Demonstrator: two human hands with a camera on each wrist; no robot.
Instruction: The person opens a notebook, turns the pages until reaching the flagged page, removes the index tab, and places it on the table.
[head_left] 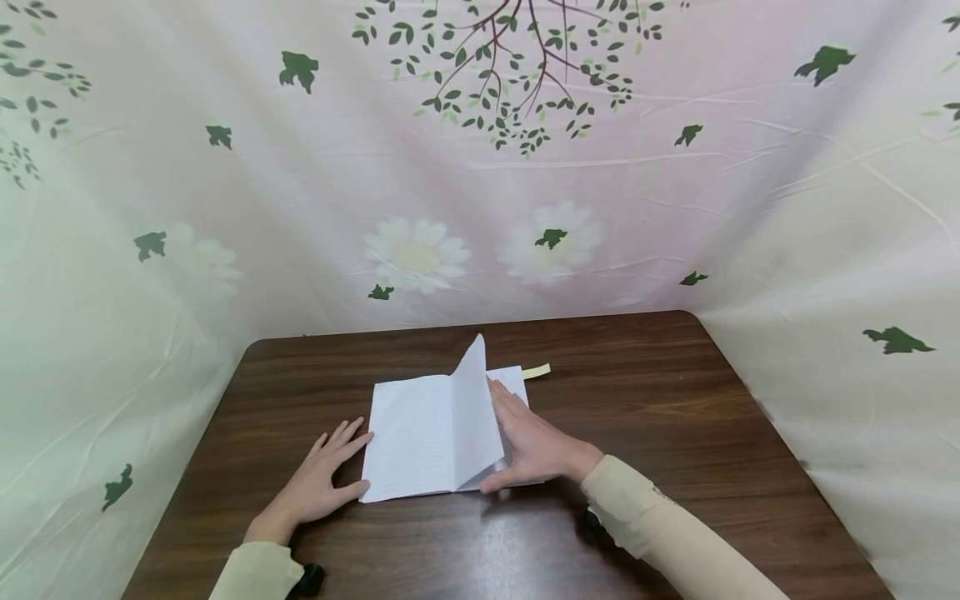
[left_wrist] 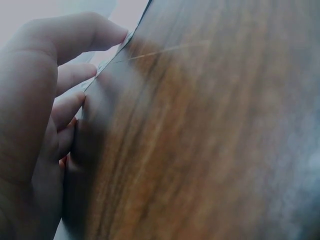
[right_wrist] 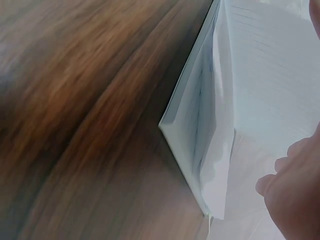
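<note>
An open notebook [head_left: 408, 437] with ruled white pages lies on the wooden table. One page [head_left: 474, 425] stands up near the middle, leaning between the two halves. My right hand [head_left: 536, 442] is on the right side of that page, its extended fingers against it and the thumb low near the bottom edge. My left hand [head_left: 318, 479] lies spread at the notebook's left edge, thumb and index fingertip touching it. In the right wrist view, the raised page [right_wrist: 270, 70] stands over the right-hand pages [right_wrist: 187, 115], with my fingers at the right border.
A pale yellow strip [head_left: 536, 371] sticks out from the notebook's upper right. Dark brown wood tabletop [head_left: 637, 400] surrounds the notebook. Printed cloth [head_left: 480, 200] with leaves and flowers hangs behind the table and at both sides.
</note>
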